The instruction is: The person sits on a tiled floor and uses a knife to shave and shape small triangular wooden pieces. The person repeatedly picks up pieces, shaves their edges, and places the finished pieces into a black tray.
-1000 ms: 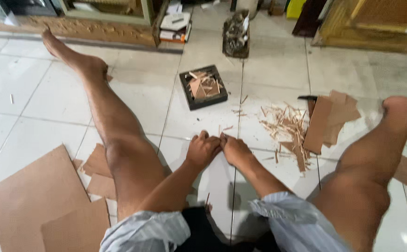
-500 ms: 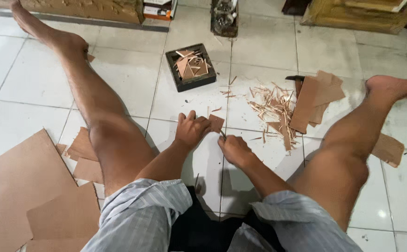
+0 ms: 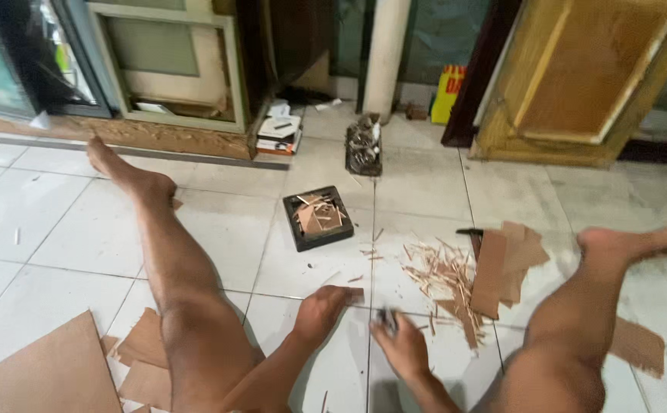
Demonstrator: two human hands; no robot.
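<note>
I sit on a tiled floor with both legs spread. My left hand [image 3: 319,312] pinches a small brown cardboard piece [image 3: 355,294] just above the tiles. My right hand [image 3: 404,350] is close beside it, closed around a small dark tool [image 3: 385,318] that is blurred. A black square tray [image 3: 296,229] holding cut cardboard bits lies ahead of my hands. A heap of thin cardboard strips [image 3: 436,275] lies to the right of them.
Larger cardboard offcuts [image 3: 505,264] lie by my right leg, and a big cardboard sheet [image 3: 43,375] with scraps [image 3: 146,356] lies by my left thigh. Farther off are a dark bundle [image 3: 364,145], stacked books [image 3: 278,131], a framed panel [image 3: 165,65] and a wooden cabinet [image 3: 578,84].
The view has tilted up, showing more of the room. My hands have drawn slightly apart, and the right one is blurred with motion.
</note>
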